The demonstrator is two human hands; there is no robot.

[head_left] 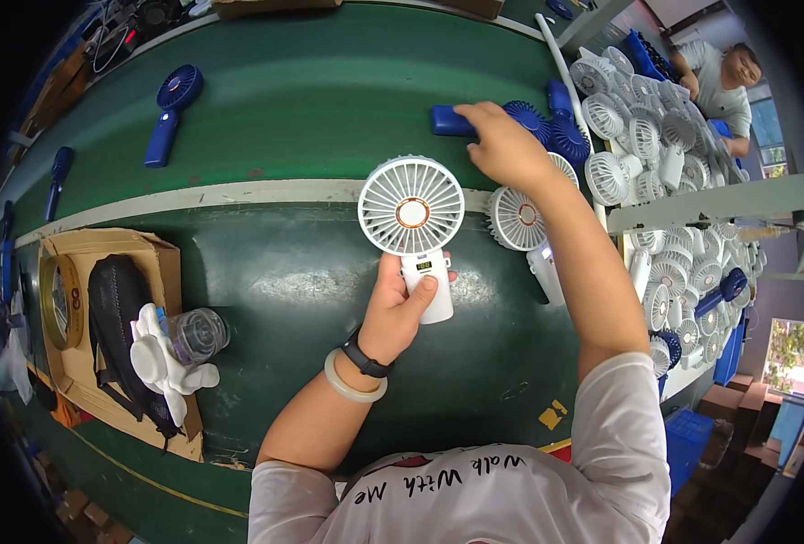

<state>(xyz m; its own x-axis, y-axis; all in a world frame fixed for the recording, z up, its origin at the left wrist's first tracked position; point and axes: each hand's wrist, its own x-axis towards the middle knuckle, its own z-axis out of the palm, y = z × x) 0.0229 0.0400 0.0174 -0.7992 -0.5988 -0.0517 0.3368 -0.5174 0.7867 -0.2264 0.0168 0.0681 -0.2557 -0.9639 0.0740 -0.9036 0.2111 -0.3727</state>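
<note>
Head view over a dark green surface (pixel 293 299): nearest the worker, the left hand (pixel 397 308) is closed around the handle of a white handheld fan (pixel 413 213), thumb pressed on the front of the grip beside a small lit display. The fan stands upright in that fist, its long axis running straight away from the body, round grille on top and facing the camera. Just to its right, a second white fan (pixel 517 218) lies on the surface, partly hidden under the outstretched right forearm. Farther out, the right hand (pixel 503 145) reaches across a pale strip and rests palm-down, fingers curled, on a blue fan (pixel 529 120) whose handle points to the worker's left; whether the fingers actually grip it cannot be told. Beyond and to the right, a heap of white fans (pixel 656 136) fills a tray. Another blue fan (pixel 170 109) lies well apart at far left.
</note>
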